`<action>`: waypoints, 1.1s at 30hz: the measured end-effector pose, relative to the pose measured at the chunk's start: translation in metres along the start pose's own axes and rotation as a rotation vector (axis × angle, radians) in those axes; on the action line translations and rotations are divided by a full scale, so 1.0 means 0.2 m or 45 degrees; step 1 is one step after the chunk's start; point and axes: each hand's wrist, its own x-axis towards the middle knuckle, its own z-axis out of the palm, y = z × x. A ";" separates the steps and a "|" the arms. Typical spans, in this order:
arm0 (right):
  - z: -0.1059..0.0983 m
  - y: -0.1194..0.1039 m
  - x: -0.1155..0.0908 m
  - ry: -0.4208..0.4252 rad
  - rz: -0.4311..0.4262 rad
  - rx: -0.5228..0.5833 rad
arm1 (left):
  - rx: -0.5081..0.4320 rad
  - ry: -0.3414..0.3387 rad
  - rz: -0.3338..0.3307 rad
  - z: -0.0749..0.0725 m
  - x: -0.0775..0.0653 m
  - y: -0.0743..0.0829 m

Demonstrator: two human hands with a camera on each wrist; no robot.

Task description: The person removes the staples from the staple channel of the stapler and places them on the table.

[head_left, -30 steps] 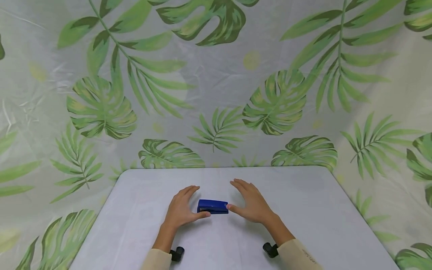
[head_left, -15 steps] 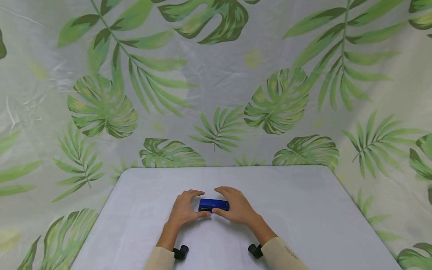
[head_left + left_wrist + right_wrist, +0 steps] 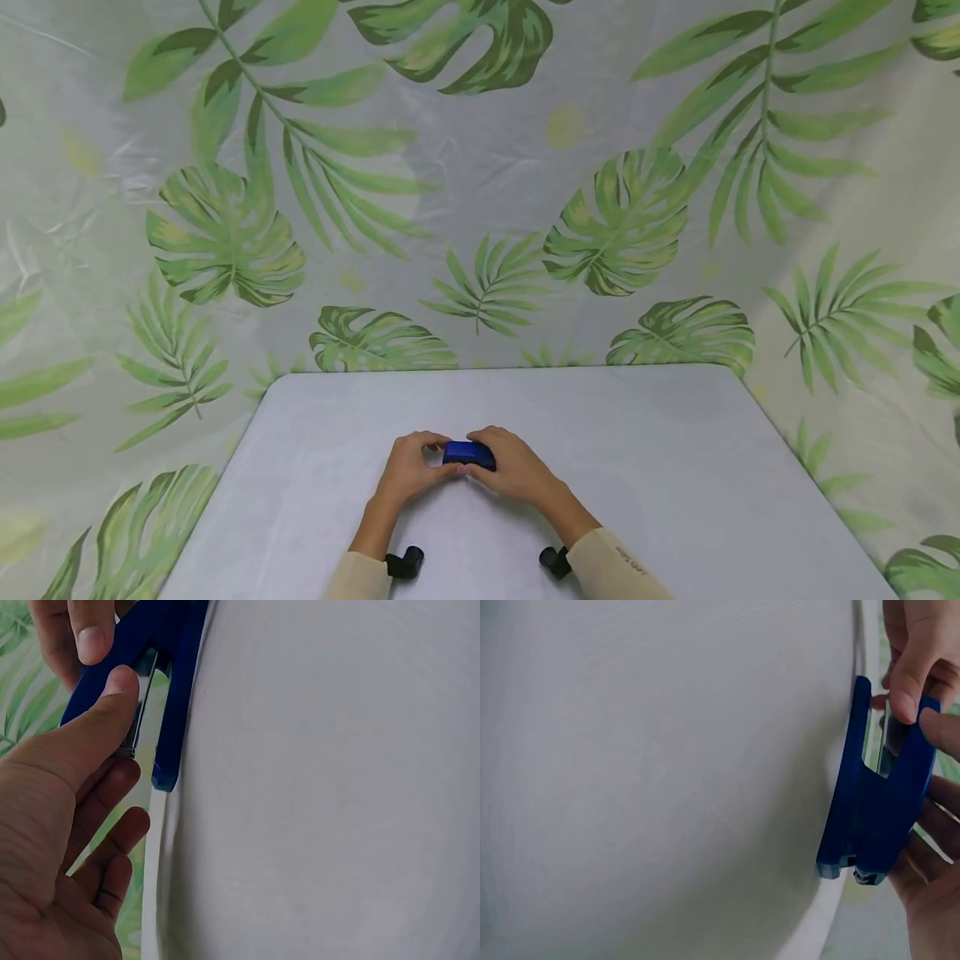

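Note:
A blue stapler (image 3: pixel 467 453) lies crosswise on the white table, its base (image 3: pixel 171 742) against the surface. Its upper arm stands apart from the base at the left end, where the metal magazine (image 3: pixel 891 739) shows in the gap. My left hand (image 3: pixel 408 471) pinches the upper arm near that end, thumb on the near side. From the right, my right hand (image 3: pixel 519 471) holds the upper arm too, with its thumb tip close to the left thumb. In the right wrist view, the right fingers (image 3: pixel 937 817) reach along the arm's far side, partly hidden by the stapler.
The white table (image 3: pixel 675 467) stretches out around both hands, with rounded far corners. Behind it hangs a leaf-patterned curtain (image 3: pixel 480 167). A black wrist camera (image 3: pixel 406 563) sits at the left cuff, and another wrist camera (image 3: pixel 555 562) at the right one.
My right hand has moved left from the stapler's right end, over its middle. Both hands have closed their fingers and thumbs onto the stapler, and the thumbs have come together.

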 end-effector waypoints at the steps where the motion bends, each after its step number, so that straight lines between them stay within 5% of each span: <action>1: 0.00 0.00 0.00 0.005 -0.006 -0.008 | -0.014 0.005 -0.004 0.00 0.00 0.00; 21: 0.05 -0.03 0.10 0.060 -0.115 -0.168 | -0.247 0.014 -0.038 0.05 0.00 -0.05; 33: 0.05 -0.03 0.12 0.046 -0.154 -0.217 | -0.253 -0.004 -0.106 0.04 0.00 -0.04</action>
